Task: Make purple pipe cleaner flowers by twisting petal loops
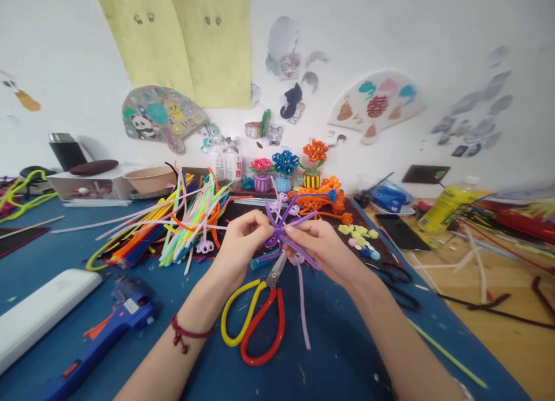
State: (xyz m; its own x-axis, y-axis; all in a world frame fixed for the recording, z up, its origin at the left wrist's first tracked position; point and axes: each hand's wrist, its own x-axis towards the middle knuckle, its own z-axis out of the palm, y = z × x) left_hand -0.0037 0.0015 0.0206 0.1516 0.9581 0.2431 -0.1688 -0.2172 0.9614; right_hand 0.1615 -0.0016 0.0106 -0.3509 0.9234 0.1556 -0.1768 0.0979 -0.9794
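Note:
Between my two hands is a cluster of purple pipe cleaners (281,221), its strands fanning out from a joined middle. My left hand (249,236) pinches its left side between thumb and forefinger. On the other side, my right hand (318,245) grips it near the centre, with strands passing by the fingers. Just below lie scissors (274,279) with one yellow and one red handle, blades pointing up toward the cluster. A lilac pipe cleaner flower (297,259) with a long stem (304,314) rests on the mat under my right hand.
A blue glue gun (125,317) and a white case (43,314) lie at left. Loose pipe cleaners (186,222) pile up behind my left hand. Potted pipe cleaner flowers (285,170) stand at the back. Black scissors (396,279), a phone (403,232) and a yellow bottle (448,204) are at right.

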